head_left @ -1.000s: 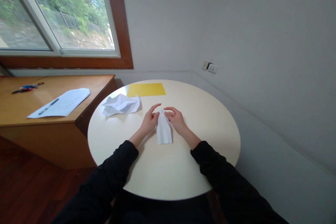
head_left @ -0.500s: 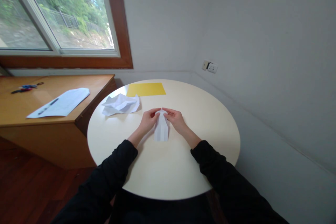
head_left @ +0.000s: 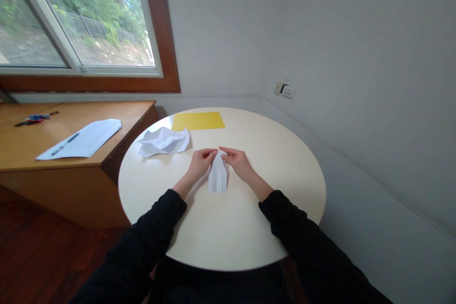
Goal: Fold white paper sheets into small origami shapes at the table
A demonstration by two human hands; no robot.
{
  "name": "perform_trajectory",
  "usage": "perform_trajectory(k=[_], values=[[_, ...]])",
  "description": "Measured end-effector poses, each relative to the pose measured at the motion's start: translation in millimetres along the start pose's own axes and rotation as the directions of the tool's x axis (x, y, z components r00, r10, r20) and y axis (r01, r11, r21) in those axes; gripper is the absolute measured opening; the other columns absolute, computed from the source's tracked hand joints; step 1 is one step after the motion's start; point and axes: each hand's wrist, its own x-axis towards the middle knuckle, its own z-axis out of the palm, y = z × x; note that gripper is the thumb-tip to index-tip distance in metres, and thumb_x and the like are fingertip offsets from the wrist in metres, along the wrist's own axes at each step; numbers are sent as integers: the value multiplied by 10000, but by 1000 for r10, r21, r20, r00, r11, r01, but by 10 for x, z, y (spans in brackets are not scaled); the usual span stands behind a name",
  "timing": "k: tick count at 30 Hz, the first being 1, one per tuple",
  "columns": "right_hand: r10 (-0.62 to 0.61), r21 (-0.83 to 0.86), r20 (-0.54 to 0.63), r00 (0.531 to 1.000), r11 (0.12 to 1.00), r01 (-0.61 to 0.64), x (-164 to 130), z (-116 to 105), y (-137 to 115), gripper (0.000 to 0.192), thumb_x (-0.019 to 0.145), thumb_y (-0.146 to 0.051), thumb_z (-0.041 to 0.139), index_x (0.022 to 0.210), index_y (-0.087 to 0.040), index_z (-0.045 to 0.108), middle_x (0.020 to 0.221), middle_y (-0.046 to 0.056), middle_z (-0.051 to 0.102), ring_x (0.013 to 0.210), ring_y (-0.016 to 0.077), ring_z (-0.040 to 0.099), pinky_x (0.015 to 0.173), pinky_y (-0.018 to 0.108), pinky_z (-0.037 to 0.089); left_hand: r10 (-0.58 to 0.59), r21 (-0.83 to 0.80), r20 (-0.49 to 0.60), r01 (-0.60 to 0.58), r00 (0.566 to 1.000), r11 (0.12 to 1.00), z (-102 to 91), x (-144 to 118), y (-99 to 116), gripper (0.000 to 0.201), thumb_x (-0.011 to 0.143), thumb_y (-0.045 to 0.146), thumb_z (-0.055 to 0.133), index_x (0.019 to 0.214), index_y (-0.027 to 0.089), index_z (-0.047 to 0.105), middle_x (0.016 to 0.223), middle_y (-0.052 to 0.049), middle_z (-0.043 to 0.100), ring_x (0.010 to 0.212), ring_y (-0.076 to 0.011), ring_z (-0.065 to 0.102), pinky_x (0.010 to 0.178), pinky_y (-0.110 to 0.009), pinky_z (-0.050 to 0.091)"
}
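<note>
A narrow strip of folded white paper [head_left: 217, 178] lies near the middle of the round table, its far end tapering to a point. My left hand [head_left: 202, 162] is closed on the left side of that tip, thumb and fingers pinching it. On the other side, my right hand [head_left: 238, 160] pinches the tip between thumb and forefinger. The fingertips of both hands almost meet there and hide part of the folds. The paper's wide near end shows lengthwise creases and is untouched.
A creased white sheet [head_left: 164, 141] rests at the left of the round table [head_left: 278, 166], with a yellow sheet [head_left: 198, 121] behind it. On the wooden desk [head_left: 131, 121] are a paper sheet [head_left: 89, 140], a pen [head_left: 65, 144] and scissors [head_left: 33, 118].
My left hand's fingers have drawn slightly down and back from the tip. The folded paper's near end has shifted a little to the left.
</note>
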Motion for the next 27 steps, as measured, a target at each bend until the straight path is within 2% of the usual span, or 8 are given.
perform_trajectory(k=[4,9,13,16,20,27], values=[[-7,-24,10,1000,1000,7,8,12,22,424,611,-315,692,1001,-153,660,888,63,699,766,167,630,770,341,496,24,69,-68,-20,997,997,2,-1,-4,249,715,328,545,731,122,683,691,-61,685,607,-156,573,560,-260,429],[-2,-59,45,999,998,5,7,25,49,468,611,-327,690,1037,-139,642,775,28,683,665,132,601,681,301,485,110,151,-157,-86,981,985,-10,9,-66,225,737,313,507,668,139,631,609,-18,623,567,-124,516,528,-235,378],[-22,-132,50,999,991,28,-7,35,49,471,626,-321,678,1050,-121,633,693,10,664,602,113,576,637,282,476,110,150,-212,-79,971,986,-16,11,-80,198,749,290,493,669,140,593,602,-12,590,560,-111,499,517,-223,360],[-30,-141,39,999,989,35,-4,50,67,444,629,-328,674,1026,-129,646,752,41,686,647,135,602,670,300,492,75,83,-214,-59,974,995,-12,-1,-50,178,748,275,508,820,135,592,500,34,501,456,-82,431,447,-200,311],[-58,-171,-4,998,984,56,7,66,94,362,635,-347,671,947,-164,678,894,80,699,774,184,638,756,344,504,50,-29,-192,-56,980,998,-6,-24,-12,343,747,261,516,1070,145,505,411,109,368,354,-50,311,393,-172,245],[-93,-226,-15,996,970,88,-13,47,70,324,675,-348,645,948,-176,677,960,90,690,797,200,649,762,362,518,-68,-212,-83,49,994,976,4,-61,2,560,655,265,634,1165,173,422,518,72,537,430,-69,475,440,-166,347]])
